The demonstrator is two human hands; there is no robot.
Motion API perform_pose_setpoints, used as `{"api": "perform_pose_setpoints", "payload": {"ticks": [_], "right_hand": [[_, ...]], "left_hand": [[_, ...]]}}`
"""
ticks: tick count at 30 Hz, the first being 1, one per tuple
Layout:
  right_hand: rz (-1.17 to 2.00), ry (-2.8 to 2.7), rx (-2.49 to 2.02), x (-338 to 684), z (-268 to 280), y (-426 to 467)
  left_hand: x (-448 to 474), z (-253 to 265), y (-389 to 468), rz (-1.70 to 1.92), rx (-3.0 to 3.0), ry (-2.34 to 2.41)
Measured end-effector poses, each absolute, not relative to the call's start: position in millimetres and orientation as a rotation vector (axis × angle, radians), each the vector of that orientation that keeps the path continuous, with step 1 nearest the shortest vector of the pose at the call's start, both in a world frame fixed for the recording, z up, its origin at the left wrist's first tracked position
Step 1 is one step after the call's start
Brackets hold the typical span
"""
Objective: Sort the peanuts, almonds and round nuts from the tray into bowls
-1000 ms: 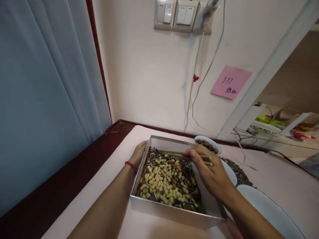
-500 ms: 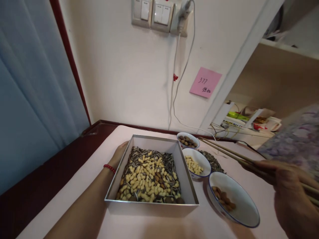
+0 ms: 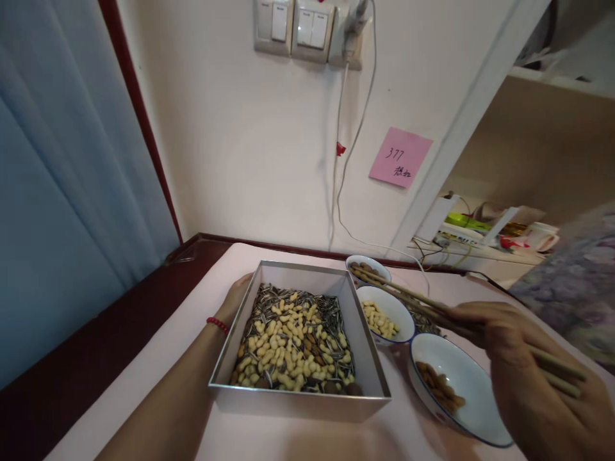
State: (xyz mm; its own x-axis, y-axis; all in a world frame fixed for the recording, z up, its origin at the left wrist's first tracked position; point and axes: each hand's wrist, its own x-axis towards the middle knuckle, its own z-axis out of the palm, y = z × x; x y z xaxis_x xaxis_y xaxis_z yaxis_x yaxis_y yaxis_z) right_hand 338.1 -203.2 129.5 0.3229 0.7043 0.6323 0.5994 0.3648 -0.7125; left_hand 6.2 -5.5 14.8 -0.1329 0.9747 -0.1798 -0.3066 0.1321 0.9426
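In my right hand [image 3: 533, 371] is a pair of wooden chopsticks [image 3: 423, 306], pointing left with their tips over the small bowl of round brown nuts [image 3: 369, 271]. My left hand [image 3: 236, 299], with a red bead bracelet at its wrist, lies against the outer left side of the open box [image 3: 302, 404]; its fingers are hidden. Peanuts [image 3: 288, 339], striped sunflower seeds, some almonds and a few round nuts fill the box floor. Right of it stand a bowl of peanuts [image 3: 384, 314] and a larger bowl of almonds [image 3: 473, 384].
A heap of sunflower seeds [image 3: 429, 323] lies behind the peanut bowl, partly hidden. A white cable [image 3: 369, 240] runs down the wall onto the table. The blue curtain [image 3: 81, 160] hangs at left, and flowered fabric [image 3: 571, 275] shows at right.
My right hand has moved left with the chopsticks, bringing their tips from beside the round-nut bowl to over it. My left hand stays by the box. The whole view has shifted slightly.
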Motion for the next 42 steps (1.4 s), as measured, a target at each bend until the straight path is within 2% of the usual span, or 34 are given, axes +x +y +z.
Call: {"api": "perform_pose_setpoints", "payload": {"ticks": [6,14,28,42], "right_hand": [[0.258,-1.761,-1.132,298,124,-170],[0.489,-1.938,-1.132,259,114,-132],[0.414,-2.023,-1.093,239,110,-113],[0.475,-1.921,-1.129,255,112,-125]], "left_hand": [[13,25,-15,1.387,0.765,1.131],[15,21,-16,1.395,0.731,1.064],[18,24,-23,1.371,0.682,1.003],[17,28,-22,1.366,0.687,1.052]]}}
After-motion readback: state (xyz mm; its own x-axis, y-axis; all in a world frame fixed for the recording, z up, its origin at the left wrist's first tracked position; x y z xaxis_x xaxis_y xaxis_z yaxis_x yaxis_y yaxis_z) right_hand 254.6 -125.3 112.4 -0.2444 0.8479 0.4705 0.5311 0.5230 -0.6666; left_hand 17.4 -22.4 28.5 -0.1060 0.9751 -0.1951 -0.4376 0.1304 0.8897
